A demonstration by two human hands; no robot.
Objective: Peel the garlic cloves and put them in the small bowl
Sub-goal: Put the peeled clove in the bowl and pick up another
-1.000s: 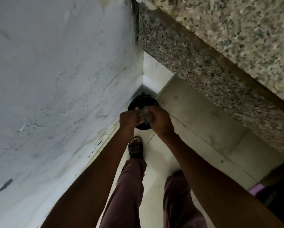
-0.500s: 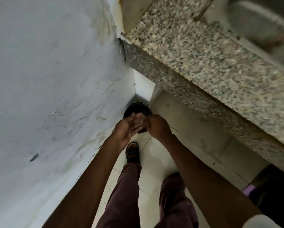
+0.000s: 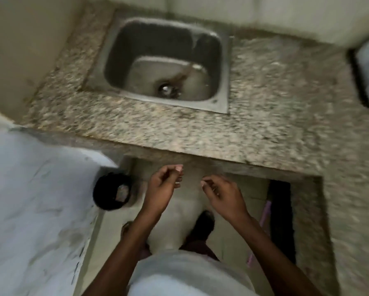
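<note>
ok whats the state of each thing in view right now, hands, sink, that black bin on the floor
left hand: fingers loosely curled, holding nothing visible
right hand: fingers loosely curled, holding nothing visible
sink: no dishes in it, something brown lying near the drain, too blurred to name
black bin: upright on the floor by the wall, open top, something pale inside
countertop: bare in front of the sink

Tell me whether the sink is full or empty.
Empty: the sink shows its bare metal floor and the drain, no standing water or dishes.
</note>
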